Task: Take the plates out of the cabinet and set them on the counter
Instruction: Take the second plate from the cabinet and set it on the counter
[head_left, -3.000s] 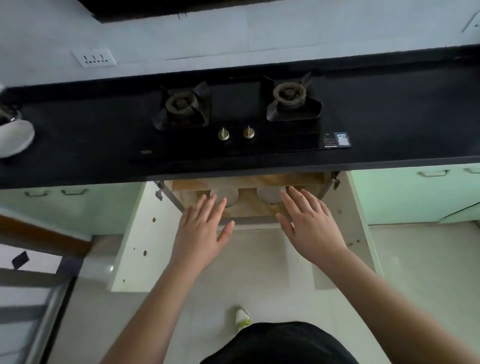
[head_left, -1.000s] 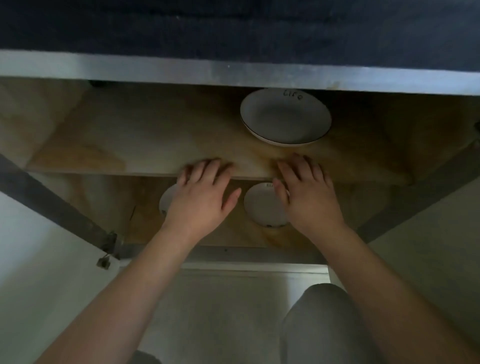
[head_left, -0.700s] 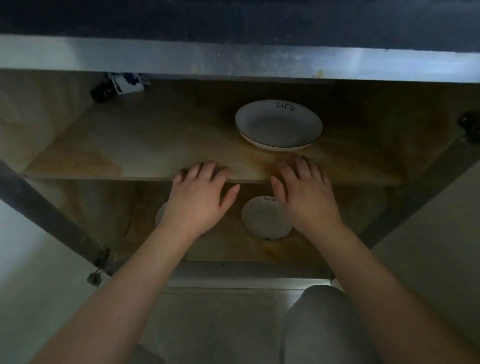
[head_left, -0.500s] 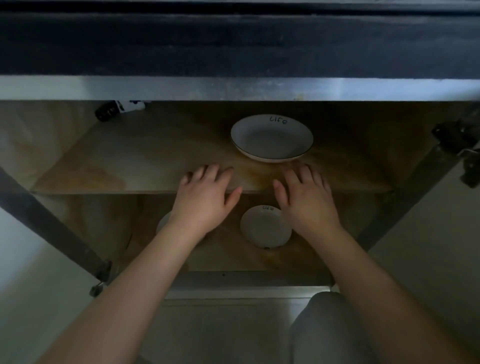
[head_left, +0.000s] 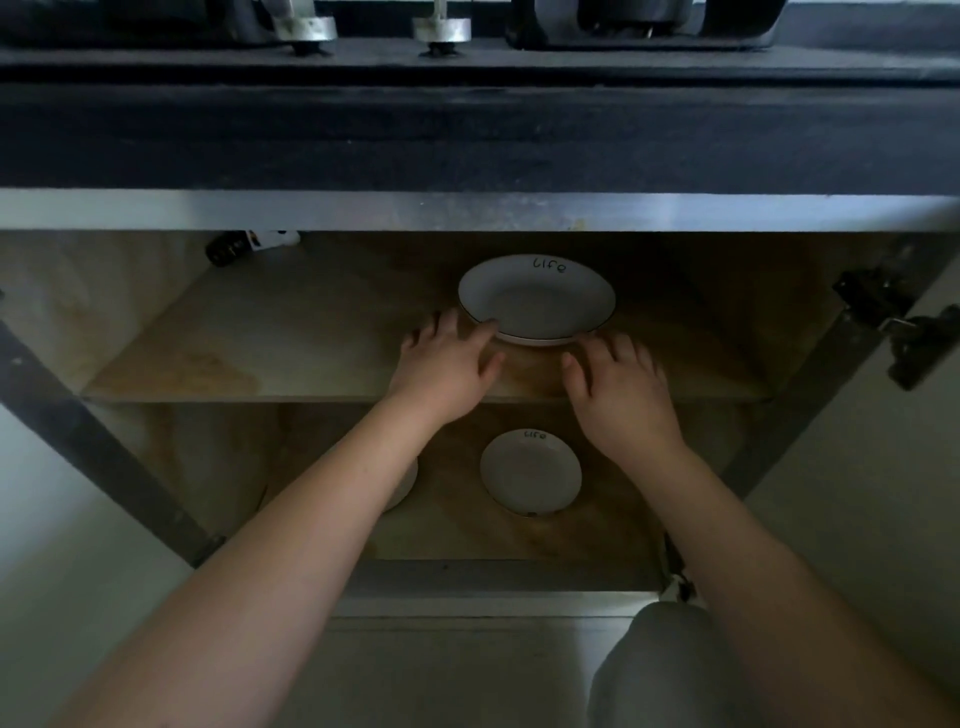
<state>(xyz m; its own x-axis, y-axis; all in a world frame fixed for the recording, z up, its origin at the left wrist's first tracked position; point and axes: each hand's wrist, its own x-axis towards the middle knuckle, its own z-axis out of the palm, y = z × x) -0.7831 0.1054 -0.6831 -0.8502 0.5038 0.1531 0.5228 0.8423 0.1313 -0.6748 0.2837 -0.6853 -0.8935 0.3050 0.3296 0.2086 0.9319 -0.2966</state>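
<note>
A large white plate (head_left: 537, 299) marked "Life" sits on the upper shelf (head_left: 291, 338) of the open cabinet. My left hand (head_left: 447, 364) lies flat on the shelf with its fingertips at the plate's left rim. Just below the plate's front right rim, my right hand (head_left: 621, 387) rests open with its fingers spread. On the cabinet floor stands a smaller white plate (head_left: 530, 470). Another white plate (head_left: 402, 486) beside it is mostly hidden under my left forearm.
The black counter edge (head_left: 478, 135) with stove knobs (head_left: 441, 31) overhangs the cabinet. A dark bottle (head_left: 228, 248) lies at the shelf's back left. Both cabinet doors stand open, with a hinge (head_left: 878, 312) at the right. My knee (head_left: 665, 670) is at the bottom right.
Both hands have slid forward over the shelf edge toward the large plate. The left fingertips now reach its rim.
</note>
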